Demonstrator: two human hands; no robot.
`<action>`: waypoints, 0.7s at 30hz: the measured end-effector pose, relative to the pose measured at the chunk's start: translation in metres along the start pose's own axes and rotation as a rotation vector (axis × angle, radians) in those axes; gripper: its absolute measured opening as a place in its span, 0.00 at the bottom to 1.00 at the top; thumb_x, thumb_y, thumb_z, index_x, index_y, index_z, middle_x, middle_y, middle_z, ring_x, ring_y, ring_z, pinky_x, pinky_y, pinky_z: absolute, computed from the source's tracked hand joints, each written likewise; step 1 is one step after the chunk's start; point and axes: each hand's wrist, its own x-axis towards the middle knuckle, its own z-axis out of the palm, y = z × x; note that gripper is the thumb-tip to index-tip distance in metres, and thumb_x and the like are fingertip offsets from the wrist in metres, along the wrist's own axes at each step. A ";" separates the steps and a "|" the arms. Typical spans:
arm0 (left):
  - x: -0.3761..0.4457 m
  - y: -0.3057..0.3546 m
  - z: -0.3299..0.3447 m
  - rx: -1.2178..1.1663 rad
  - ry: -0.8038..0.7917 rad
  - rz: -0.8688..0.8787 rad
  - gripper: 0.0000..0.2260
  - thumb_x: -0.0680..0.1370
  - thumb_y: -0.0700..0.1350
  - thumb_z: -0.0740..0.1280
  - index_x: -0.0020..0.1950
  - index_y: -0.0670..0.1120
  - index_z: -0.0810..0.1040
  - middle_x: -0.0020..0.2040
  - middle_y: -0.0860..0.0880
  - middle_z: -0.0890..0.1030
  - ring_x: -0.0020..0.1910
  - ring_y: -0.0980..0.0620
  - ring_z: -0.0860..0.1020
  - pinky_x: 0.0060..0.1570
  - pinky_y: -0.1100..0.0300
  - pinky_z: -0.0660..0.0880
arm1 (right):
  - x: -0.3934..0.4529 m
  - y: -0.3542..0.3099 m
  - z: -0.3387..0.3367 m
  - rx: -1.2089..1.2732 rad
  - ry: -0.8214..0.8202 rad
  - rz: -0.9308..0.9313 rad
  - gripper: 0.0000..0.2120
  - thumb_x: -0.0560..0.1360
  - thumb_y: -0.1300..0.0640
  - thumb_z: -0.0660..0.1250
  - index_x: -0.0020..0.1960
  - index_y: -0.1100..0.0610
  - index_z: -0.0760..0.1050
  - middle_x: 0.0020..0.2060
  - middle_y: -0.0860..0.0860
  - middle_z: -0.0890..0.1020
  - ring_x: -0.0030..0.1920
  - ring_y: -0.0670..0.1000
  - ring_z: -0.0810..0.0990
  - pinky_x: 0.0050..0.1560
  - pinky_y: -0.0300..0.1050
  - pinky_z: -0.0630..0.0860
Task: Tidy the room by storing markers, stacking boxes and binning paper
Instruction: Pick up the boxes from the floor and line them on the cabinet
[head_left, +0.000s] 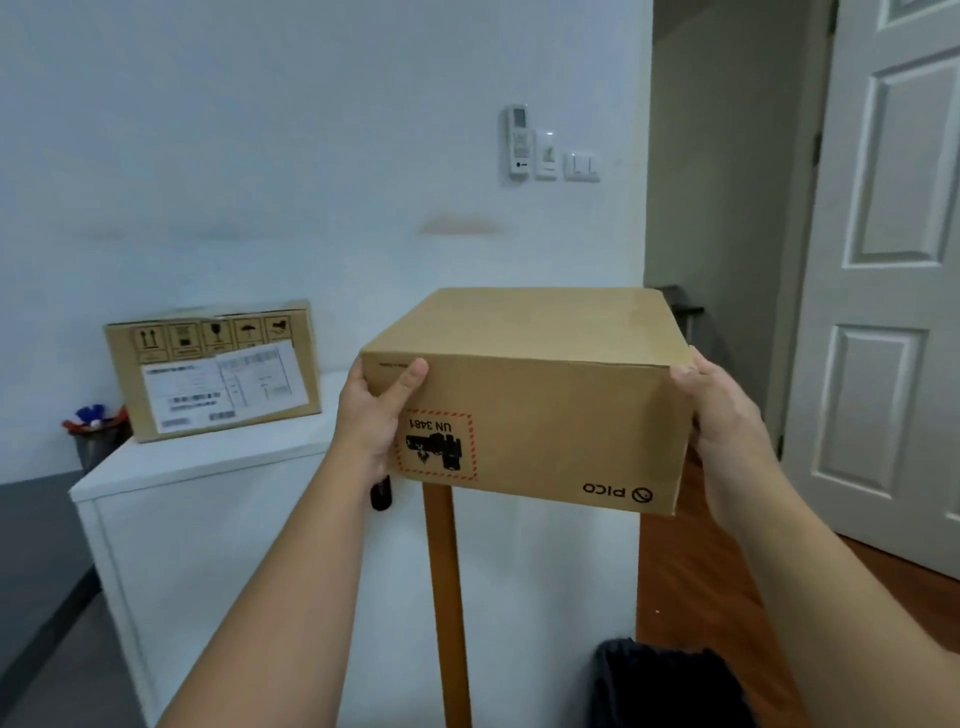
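Between my two hands, lifted in the air at chest level, sits a brown cardboard box (530, 410). My left hand (371, 415) presses flat against its left side, thumb hooked over the front face near the top edge, the other fingers hidden behind the side. My right hand (719, 410) clamps the opposite side the same way, palm on the cardboard, fingertips just curling onto the upper right corner. Both hands squeeze inward on the box; neither is spread free. The printing on the front face reads upside down: a red-hatched battery label (437, 446) just beside my left palm and a logo toward the lower right corner.

Below my left wrist a small dark object (380, 493) peeks out; I cannot tell what it is. Under the box, a wooden strip (447, 597) runs straight down.

Left of my left hand and farther away, a white table (208, 462) carries a second cardboard box (218, 371), upright, with handling symbols along its top and white shipping labels on its face. It is well apart from the one I hold. Just beyond that box's left edge stands a dark mesh cup (96, 434) with blue, red and white marker ends sticking up.

Above my hands on the white wall hang a remote holder (518, 141) and switches (582, 166). Right of my right hand is a white panelled door (893, 291), with wooden floor (696, 597) below. A black bag (670, 686) lies low, near my right forearm.
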 end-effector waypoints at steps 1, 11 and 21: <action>0.008 -0.004 -0.004 0.025 0.000 0.002 0.26 0.64 0.55 0.76 0.59 0.53 0.75 0.54 0.50 0.83 0.52 0.50 0.83 0.43 0.53 0.81 | 0.005 0.003 0.003 -0.015 -0.019 0.003 0.30 0.70 0.39 0.63 0.71 0.43 0.68 0.63 0.44 0.77 0.63 0.48 0.75 0.61 0.51 0.73; 0.051 -0.053 0.016 0.337 0.213 0.085 0.33 0.78 0.60 0.62 0.79 0.57 0.51 0.80 0.57 0.49 0.78 0.52 0.53 0.76 0.50 0.50 | 0.030 0.012 0.047 -0.142 -0.355 -0.062 0.16 0.79 0.53 0.60 0.65 0.41 0.74 0.72 0.38 0.67 0.68 0.42 0.68 0.70 0.48 0.66; 0.005 -0.055 0.058 0.436 0.134 0.299 0.36 0.76 0.57 0.67 0.79 0.60 0.51 0.78 0.58 0.56 0.77 0.56 0.56 0.75 0.49 0.61 | 0.093 0.034 0.088 -0.458 -0.135 -0.201 0.26 0.75 0.56 0.67 0.72 0.44 0.65 0.73 0.44 0.62 0.73 0.49 0.63 0.72 0.57 0.65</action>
